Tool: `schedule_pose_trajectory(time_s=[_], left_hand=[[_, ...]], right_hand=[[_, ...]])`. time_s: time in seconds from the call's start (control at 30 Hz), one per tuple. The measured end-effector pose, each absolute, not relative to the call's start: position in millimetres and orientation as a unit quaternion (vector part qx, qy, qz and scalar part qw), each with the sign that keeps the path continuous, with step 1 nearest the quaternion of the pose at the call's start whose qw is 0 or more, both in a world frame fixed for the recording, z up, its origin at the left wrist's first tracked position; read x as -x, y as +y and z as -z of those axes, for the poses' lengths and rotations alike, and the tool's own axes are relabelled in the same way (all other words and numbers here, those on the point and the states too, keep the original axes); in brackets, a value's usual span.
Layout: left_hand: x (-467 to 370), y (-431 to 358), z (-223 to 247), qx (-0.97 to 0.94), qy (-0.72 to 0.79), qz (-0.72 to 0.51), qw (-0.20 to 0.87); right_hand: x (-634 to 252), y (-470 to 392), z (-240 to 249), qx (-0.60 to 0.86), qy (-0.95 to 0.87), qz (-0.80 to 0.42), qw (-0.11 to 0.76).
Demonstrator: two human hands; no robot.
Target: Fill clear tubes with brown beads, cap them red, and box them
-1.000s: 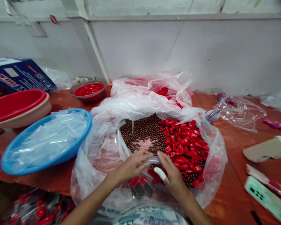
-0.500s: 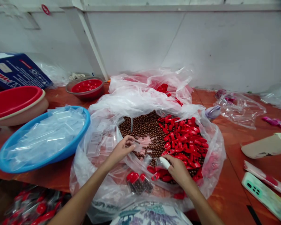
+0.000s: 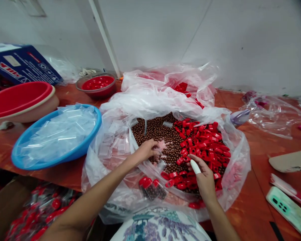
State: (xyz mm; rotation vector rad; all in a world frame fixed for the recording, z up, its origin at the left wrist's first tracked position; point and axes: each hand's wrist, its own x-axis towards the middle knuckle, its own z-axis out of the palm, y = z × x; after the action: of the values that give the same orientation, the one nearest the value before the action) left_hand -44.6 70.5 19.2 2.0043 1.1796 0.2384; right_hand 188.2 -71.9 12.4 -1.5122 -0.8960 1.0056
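Note:
My left hand [image 3: 147, 150] reaches over brown beads [image 3: 157, 129], its fingers curled together beside a pinkish bare patch. What those fingers hold, if anything, is hidden. At the edge of a heap of red plastic caps [image 3: 205, 140], my right hand [image 3: 203, 174] has its thumb and forefinger apart, the fingertips by a cap. A white cover [image 3: 195, 166] wraps its thumb. Between the hands lies a small clear container [image 3: 162, 164]; another clear piece [image 3: 168, 124] rests on the beads at the back. Several bead-filled containers with red caps [image 3: 152, 188] sit in front of the beads.
A white plastic bag [image 3: 240, 160] surrounds the beads and caps. To the left stands a blue basin [image 3: 99, 122] of clear plastic pieces, with a red basin [image 3: 17, 98] behind it. A phone [image 3: 288, 207] lies at right. Red-capped items [image 3: 37, 207] fill a space below the table.
My right hand has shifted right, away from the clear container, to the red caps, and its fingers have spread. My left hand has dipped closer to the beads. The view has shifted slightly.

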Motion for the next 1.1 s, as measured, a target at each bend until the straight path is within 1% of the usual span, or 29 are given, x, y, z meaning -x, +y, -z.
schedule_pose_trajectory(time_s=[0.1,0.23,0.5,0.63,0.77,0.93,1.0,1.1], left_hand=[[26,78,-12,-0.793,0.434,-0.073,0.421],[-1,82,-6,-0.785,0.408,-0.065,0.461],[-47,71,6,-0.731,0.379,-0.099,0.558],[-55,64,13,-0.687,0.365,-0.115,0.618],[-53,61,13,-0.649,0.362,-0.137,0.655],[-38,53,2,-0.587,0.357,-0.162,0.708],[-31,48,-4,-0.543,0.353,-0.173,0.742],[-20,41,-13,-0.494,0.351,-0.189,0.773]], right_hand=[[-193,-89,-11,0.639,-0.362,-0.431,0.524],[-198,-99,-12,0.655,-0.365,-0.415,0.515],[-198,-101,-5,0.653,-0.414,-0.389,0.501],[-200,-100,-3,0.657,-0.422,-0.367,0.505],[-202,-97,-4,0.672,-0.420,-0.346,0.503],[-204,-88,-9,0.690,-0.506,-0.257,0.449],[-204,-83,-12,0.694,-0.546,-0.233,0.407],[-199,-76,-15,0.702,-0.611,-0.180,0.319]])
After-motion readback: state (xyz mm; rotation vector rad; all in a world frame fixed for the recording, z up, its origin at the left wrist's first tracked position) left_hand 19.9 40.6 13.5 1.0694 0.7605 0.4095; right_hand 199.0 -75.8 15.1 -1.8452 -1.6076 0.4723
